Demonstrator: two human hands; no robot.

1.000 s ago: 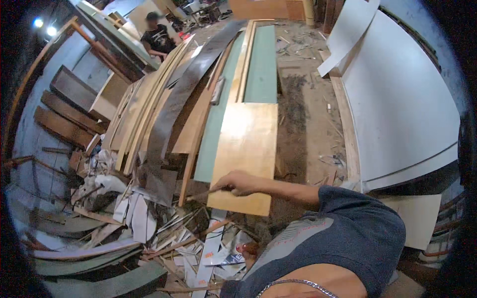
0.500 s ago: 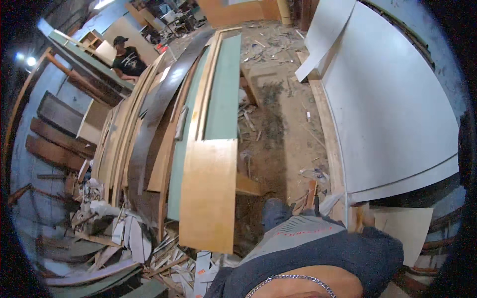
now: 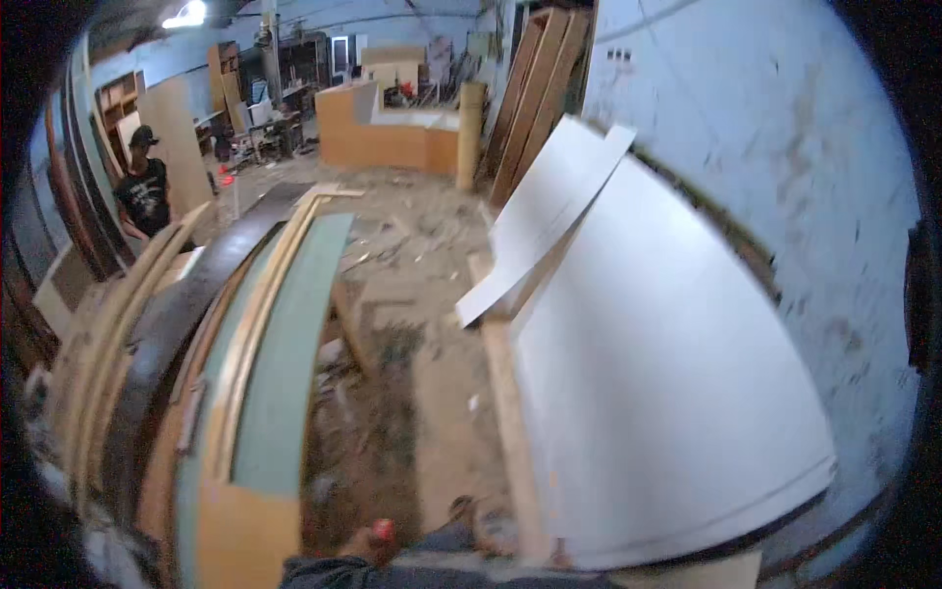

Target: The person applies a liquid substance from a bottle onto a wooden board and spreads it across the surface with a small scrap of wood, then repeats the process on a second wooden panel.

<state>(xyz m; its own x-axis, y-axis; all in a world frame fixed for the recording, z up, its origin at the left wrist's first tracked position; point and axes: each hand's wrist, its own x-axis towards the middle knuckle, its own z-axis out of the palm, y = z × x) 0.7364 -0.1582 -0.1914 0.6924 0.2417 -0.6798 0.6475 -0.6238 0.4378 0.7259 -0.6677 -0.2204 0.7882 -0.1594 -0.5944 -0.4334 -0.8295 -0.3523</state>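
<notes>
My left hand (image 3: 361,546) is low in the view, below a dark sleeve. Its fingers are curled on a small red object (image 3: 382,531) whose kind I cannot make out. Left of that hand lies a wood-coloured panel (image 3: 248,530) overlapping a long green board (image 3: 285,393). My right hand (image 3: 560,555) shows only as a small blurred patch by the lower edge of a large white sheet (image 3: 667,393). Its fingers are too unclear to read. The white sheet leans at the right, with a narrower white strip (image 3: 549,231) lying across its far end.
Long boards, among them a dark brown plank (image 3: 196,285), are stacked at the left. A person (image 3: 147,191) in a black cap and shirt stands beyond them. Scraps litter the dirt floor (image 3: 442,393). Brown frames (image 3: 540,98) lean against the blue wall (image 3: 746,118); an orange wooden counter (image 3: 343,128) stands behind.
My view has lifted, bringing the back of the room and the right wall in. The stacked boards sit farther left. My left hand with the red object has come into view.
</notes>
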